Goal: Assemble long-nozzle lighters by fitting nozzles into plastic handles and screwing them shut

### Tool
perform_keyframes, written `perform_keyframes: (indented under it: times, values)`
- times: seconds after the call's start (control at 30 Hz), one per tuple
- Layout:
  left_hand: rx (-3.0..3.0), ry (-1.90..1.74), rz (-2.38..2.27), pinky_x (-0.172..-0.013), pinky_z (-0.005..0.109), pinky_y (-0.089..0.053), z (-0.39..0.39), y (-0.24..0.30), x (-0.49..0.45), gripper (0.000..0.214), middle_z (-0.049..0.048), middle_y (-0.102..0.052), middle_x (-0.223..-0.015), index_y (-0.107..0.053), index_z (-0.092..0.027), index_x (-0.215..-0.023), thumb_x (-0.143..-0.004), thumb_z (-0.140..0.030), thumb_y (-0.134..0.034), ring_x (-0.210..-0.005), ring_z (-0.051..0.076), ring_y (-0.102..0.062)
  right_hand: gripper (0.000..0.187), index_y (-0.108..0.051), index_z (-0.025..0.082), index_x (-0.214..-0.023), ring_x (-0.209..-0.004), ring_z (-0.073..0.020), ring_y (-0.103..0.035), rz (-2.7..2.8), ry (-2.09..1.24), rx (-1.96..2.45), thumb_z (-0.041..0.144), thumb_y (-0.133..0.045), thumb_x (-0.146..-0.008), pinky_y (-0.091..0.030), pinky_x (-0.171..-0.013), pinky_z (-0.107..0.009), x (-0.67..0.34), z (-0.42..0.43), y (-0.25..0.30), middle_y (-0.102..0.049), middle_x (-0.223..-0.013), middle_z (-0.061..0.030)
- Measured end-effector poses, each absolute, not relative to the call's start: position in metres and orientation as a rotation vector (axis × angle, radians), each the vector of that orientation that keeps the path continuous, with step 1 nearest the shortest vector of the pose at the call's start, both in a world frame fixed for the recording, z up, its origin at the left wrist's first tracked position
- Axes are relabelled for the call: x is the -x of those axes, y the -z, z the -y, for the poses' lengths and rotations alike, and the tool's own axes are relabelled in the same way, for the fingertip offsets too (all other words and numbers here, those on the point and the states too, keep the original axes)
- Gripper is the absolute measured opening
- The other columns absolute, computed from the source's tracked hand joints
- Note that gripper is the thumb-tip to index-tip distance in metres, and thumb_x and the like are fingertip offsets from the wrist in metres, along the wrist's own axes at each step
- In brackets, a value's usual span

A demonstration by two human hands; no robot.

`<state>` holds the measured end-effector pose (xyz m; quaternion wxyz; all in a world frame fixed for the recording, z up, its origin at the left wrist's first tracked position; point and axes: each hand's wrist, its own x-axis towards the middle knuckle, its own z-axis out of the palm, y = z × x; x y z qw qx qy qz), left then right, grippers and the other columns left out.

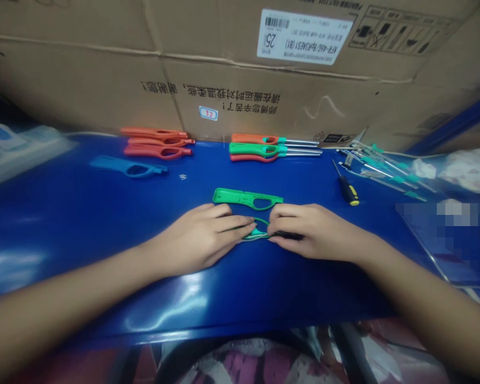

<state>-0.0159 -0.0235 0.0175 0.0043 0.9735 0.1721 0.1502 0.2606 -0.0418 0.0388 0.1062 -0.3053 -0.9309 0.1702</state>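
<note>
Between my hands, close above the blue table, is a green lighter casing (260, 220) with an oval trigger opening and a lighter-green trigger part in it. My left hand (202, 234) closes on its left end, fingertips pressed at the trigger. My right hand (310, 230) pinches the right end, where a dark, thin piece shows under the fingers. My palms hide most of the casing. Just beyond lies another green casing half (240, 198), its hollow inner side facing up.
Orange-red casings (158, 143) and a blue casing (132, 166) lie at the back left, near tiny screws (183, 177). Lighters with metal tubes (272, 148) lie mid-back. A screwdriver (347, 186) and several tube parts (392, 168) lie right. A cardboard box (116, 69) stands behind.
</note>
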Motion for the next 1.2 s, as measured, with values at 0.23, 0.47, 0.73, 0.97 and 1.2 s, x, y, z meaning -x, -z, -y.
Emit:
perform_keyframes:
  times: [0.23,0.47,0.73,0.97,1.2]
  values:
    - [-3.010,-0.483,-0.558,-0.083,0.037,-0.054,0.024,-0.019,0.017,0.038,0.0083,-0.071,-0.128,-0.059,-0.020,-0.139,-0.103,-0.024,-0.048,-0.100,0.024,-0.063,0.015,-0.063,0.021,-0.108,-0.086,-0.0145,-0.062,2.817,-0.375,0.871,0.024,-0.050,-0.101,-0.045,-0.069,-0.026,-0.254,0.044,-0.034,-0.063,-0.109,-0.0057]
    - [-2.913,-0.533,-0.524,-0.091,0.039,-0.054,0.022,-0.015,0.017,0.037,0.0079,-0.070,-0.129,-0.060,-0.022,-0.137,-0.101,-0.022,-0.052,-0.108,0.024,-0.062,0.019,-0.061,0.023,-0.117,-0.087,-0.0134,-0.062,2.779,-0.484,0.897,0.024,-0.052,-0.100,-0.046,-0.070,-0.025,-0.253,0.045,-0.033,-0.062,-0.113,-0.0047]
    - [-2.869,-0.501,-0.576,-0.091,0.037,-0.052,0.023,-0.019,0.016,0.028,0.0066,-0.070,-0.128,-0.066,-0.023,-0.125,-0.102,-0.024,-0.050,-0.104,0.022,-0.060,0.005,-0.061,0.021,-0.097,-0.084,-0.0123,-0.057,2.718,-0.647,0.887,0.019,-0.059,-0.093,-0.042,-0.069,-0.025,-0.252,0.047,-0.037,-0.061,-0.106,-0.0032]
    - [-2.850,-0.432,-0.550,-0.092,0.038,-0.050,0.022,-0.020,0.016,0.029,0.0047,-0.067,-0.132,-0.066,-0.023,-0.125,-0.103,-0.022,-0.046,-0.106,0.023,-0.057,0.018,-0.046,0.020,-0.078,-0.063,-0.0093,-0.041,2.503,-0.730,0.981,0.012,-0.058,-0.090,-0.033,-0.061,-0.023,-0.248,0.046,-0.037,-0.048,-0.073,0.0045]
    - [-2.820,-0.491,-0.562,-0.091,0.038,-0.050,0.022,-0.018,0.017,0.026,0.0052,-0.068,-0.131,-0.066,-0.020,-0.122,-0.103,-0.023,-0.049,-0.104,0.023,-0.057,0.018,-0.048,0.020,-0.078,-0.060,-0.0085,-0.040,2.481,-0.709,1.005,0.013,-0.057,-0.092,-0.032,-0.059,-0.023,-0.247,0.045,-0.037,-0.045,-0.070,0.0054]
